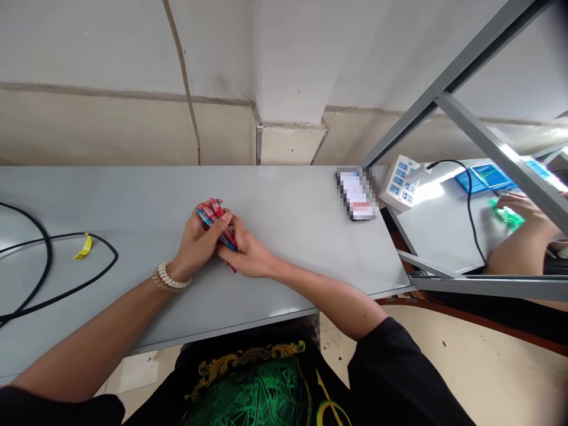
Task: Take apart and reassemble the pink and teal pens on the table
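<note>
Grey desk (306,195), one: over it, between your left hand (196,239) and right hand (251,251), one bundle of red-and-blue pen-like sticks (228,236), fingers (216,229) of both hands gripping it, which you are probably steadying best with light, even pressure along its length.

Grey table (290,231) beneath phone (355,195), black cable (49,251)

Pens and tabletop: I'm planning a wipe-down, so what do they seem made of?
Pens: probably glossy plastic, judging by their smooth, bright red and blue look. Tabletop: smooth, semi-gloss grey with soft glare; perhaps laminate or painted metal.
</note>
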